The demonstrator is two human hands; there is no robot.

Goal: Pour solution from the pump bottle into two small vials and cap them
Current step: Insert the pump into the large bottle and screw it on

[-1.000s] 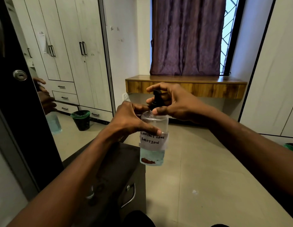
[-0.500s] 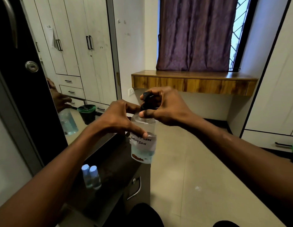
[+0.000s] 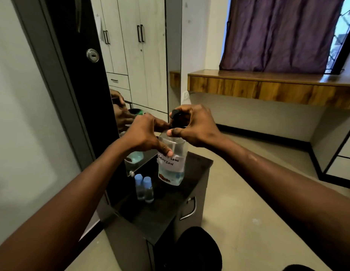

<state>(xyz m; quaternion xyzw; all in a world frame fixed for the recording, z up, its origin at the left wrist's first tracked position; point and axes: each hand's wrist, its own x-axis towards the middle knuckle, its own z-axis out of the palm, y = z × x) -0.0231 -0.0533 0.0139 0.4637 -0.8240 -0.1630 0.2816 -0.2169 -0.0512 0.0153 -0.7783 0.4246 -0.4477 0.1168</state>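
Pump bottle (image 3: 171,163) is clear, about a third full of pale blue liquid, and is held up over the dark desk (image 3: 160,214), its base seeming just clear of the top, though I cannot be sure it isn't resting there. Left hand (image 3: 144,133) wraps the shoulder of the bottle, its fingers (image 3: 166,150) closed firmly on the glassy wall just above the label. Right hand (image 3: 191,124) is closed over the black pump head (image 3: 177,119), fingers curled round it and thumb pressed at the collar.

Judging by that grip, the step in hand is unscrewing the pump top so the solution can be poured; nothing has reached the vials from this bottle yet. Two small vials (image 3: 144,187) stand upright, touching side by side, on the desk just left of the bottle and nearer the person, both with their blue caps on.

Next the pump must be lifted out with its dip tube, probably dripping, and set aside; then the vials need uncapping before any pour. Their mouths look narrow, so a slow tilt seems wise, and one hand should steady each vial.

A white paper label (image 3: 171,160) is handwritten in capitals: "LENS SOLUTION" reads clearly, while the first word is covered by the left fingers
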